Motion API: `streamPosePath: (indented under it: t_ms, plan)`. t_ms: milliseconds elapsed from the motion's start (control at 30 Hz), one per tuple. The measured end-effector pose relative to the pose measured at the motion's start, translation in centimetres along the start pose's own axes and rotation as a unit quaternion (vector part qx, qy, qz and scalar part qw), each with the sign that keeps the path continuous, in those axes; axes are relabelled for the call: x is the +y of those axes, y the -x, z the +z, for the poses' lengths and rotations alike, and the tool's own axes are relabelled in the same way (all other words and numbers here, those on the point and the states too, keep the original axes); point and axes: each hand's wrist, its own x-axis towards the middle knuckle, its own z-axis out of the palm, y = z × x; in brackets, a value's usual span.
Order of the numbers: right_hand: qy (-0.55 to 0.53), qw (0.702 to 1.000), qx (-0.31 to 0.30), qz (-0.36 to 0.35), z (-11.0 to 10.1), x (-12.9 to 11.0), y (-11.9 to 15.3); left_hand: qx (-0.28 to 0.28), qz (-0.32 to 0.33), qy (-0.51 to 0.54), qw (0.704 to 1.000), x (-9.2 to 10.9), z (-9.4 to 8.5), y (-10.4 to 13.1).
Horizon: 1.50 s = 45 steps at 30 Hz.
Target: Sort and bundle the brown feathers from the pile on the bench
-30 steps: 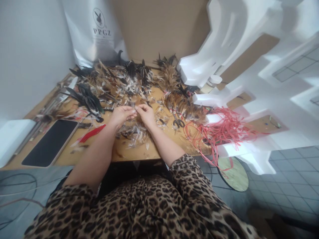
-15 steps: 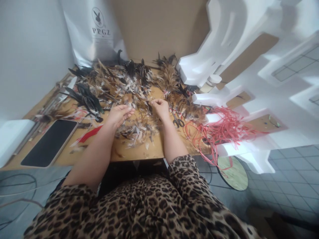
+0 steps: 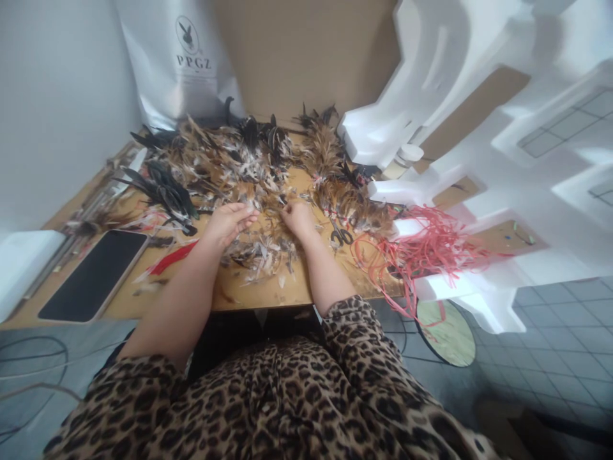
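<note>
My left hand is closed in a pinch over the middle of the table, with a small pale feather tip showing at its fingertips. Opposite it, my right hand has thumb and forefinger pressed together over loose brown feathers; whatever lies between them is too small to make out. A narrow gap separates the two hands. Below them, white and brown feather scraps are scattered on the wooden table. Black scissors lie just right of my right forearm.
Feather bundles fill the back of the table. Dark long feathers and a phone lie left. Pink-red ribbon strips hang over white foam at right, beside a capped jar. A silvery bag stands behind.
My right hand has moved a little left and down, nearer to my left hand. My left hand has stayed almost in place.
</note>
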Motion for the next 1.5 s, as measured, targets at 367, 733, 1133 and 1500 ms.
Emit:
streamPosePath:
  t_ms: [367,733,1133,1500]
  plan:
    - [-0.461,0.878,-0.114,0.061,1.5,-2.5,0.9,-0.047,-0.027,-0.011,0.998,-0.3,0.1,0.2]
    - [-0.541,0.823,-0.156,0.081,1.8,-3.3,1.6,-0.073,-0.052,0.063,0.994,0.1,0.3,0.1]
    - [-0.56,0.807,-0.183,0.045,1.6,-3.4,1.8,-0.09,-0.084,0.095,0.988,0.6,0.3,0.4]
    - [-0.554,0.812,-0.184,0.008,1.5,-3.3,1.7,-0.093,-0.07,0.057,0.992,0.3,0.1,0.3]
